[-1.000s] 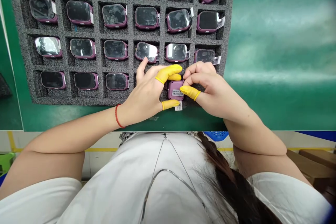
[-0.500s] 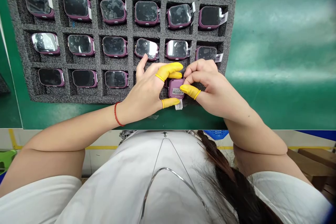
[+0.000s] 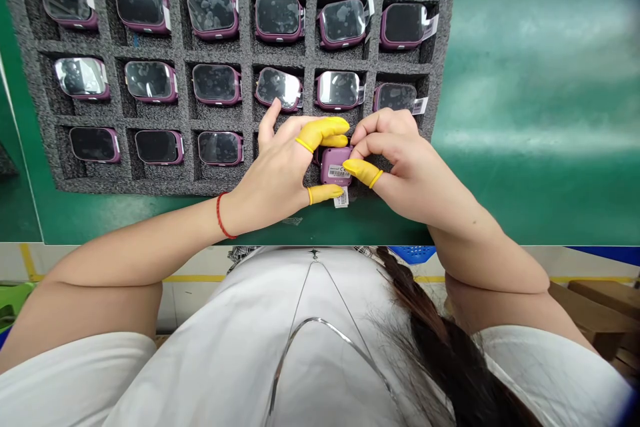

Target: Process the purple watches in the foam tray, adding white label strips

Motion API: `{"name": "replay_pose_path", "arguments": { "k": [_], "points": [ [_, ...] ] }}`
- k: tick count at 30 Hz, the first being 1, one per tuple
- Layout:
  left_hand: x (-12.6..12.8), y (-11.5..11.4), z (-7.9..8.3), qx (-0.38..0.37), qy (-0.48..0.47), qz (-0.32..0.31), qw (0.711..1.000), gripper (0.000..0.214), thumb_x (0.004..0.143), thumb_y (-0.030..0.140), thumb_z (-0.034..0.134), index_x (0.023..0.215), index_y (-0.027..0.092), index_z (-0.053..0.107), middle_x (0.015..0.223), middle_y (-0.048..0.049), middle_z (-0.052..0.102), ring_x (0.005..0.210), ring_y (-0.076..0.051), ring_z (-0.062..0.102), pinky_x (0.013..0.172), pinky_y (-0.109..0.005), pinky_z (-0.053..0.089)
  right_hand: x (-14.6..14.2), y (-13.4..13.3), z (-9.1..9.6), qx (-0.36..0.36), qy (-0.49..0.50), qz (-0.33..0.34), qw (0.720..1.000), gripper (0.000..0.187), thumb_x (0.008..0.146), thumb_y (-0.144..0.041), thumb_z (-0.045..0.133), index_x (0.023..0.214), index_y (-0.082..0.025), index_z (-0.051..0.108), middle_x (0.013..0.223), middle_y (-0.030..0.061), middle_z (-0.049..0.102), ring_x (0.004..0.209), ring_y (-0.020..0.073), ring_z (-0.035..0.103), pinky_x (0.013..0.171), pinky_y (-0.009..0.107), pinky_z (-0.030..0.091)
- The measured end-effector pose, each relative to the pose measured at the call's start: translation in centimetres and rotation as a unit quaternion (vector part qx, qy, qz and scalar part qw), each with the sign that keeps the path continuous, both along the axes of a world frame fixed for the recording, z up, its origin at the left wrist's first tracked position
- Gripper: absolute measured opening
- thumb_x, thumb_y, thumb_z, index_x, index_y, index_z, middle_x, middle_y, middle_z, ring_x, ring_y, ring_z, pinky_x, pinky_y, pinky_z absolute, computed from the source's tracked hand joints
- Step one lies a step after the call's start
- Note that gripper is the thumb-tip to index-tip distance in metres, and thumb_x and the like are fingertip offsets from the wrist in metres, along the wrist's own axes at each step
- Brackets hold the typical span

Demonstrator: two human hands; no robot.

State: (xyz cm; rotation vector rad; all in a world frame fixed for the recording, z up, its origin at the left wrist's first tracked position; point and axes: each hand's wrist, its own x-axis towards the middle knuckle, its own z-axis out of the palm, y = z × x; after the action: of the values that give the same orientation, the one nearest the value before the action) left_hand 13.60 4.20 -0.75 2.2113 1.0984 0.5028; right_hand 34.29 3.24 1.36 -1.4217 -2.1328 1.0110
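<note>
My left hand (image 3: 275,170) and my right hand (image 3: 405,163) pinch a small maroon smartwatch body (image 3: 335,167) between yellow finger cots (image 3: 323,135). Its back faces up and carries a barcode sticker. A white tag (image 3: 341,199) hangs from its lower edge. The watch sits over the bottom row of a grey foam tray (image 3: 186,117), whose cell beneath is hidden by my hands. Several maroon watches with filmed screens (image 3: 279,88) lie in the other cells. A red string bracelet (image 3: 219,215) circles my left wrist.
The tray lies on a green mat (image 3: 530,80) that extends to the right and ends at a table edge (image 3: 150,242) near my body. Beyond that edge, a blue crate (image 3: 413,254) and cardboard boxes (image 3: 600,307) stand on the floor.
The tray and hands sit slightly higher in the picture, and the tray has shifted left. Both hands keep hold of the watch.
</note>
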Motion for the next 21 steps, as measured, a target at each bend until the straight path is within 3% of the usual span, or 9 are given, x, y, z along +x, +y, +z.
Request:
{"name": "replay_pose_path", "arguments": {
  "k": [12,17,21],
  "points": [
    [-0.1,-0.3,-0.1,0.009,-0.018,-0.004,1.000,0.056,0.082,0.047,0.072,0.128,0.028,0.047,0.121,-0.0026,0.063,0.125,-0.026,0.053,0.124,-0.059,0.006,0.2,-1.2,0.2,0.124,-0.085,-0.033,0.988,0.018,0.092,-0.037,0.056,0.082,-0.025,0.065,0.102,0.0067,0.064,0.102,0.0292,0.052,0.087,0.049,0.037],
    [0.0,-0.3,0.0,0.019,0.004,-0.003,1.000,0.063,0.080,0.045,0.075,0.132,0.025,0.044,0.124,-0.0043,0.062,0.125,-0.025,0.052,0.123,-0.060,0.008,0.2,-0.7,-1.1,0.112,-0.066,-0.058,0.990,0.035,0.087,-0.057,0.059,0.099,-0.025,0.064,0.102,0.0089,0.062,0.098,0.0289,0.052,0.084,0.046,0.038],
    [-0.7,0.1,0.5,0.014,0.029,-0.045,0.998,0.073,0.077,0.044,0.078,0.136,0.022,0.040,0.134,-0.0098,0.056,0.131,-0.028,0.048,0.121,-0.064,0.005,-0.9,-0.1,-2.1,0.096,-0.065,-0.055,0.992,0.042,0.084,-0.064,0.057,0.090,-0.023,0.060,0.095,0.0067,0.062,0.092,0.0260,0.050,0.082,0.042,0.036]
  ]
}}
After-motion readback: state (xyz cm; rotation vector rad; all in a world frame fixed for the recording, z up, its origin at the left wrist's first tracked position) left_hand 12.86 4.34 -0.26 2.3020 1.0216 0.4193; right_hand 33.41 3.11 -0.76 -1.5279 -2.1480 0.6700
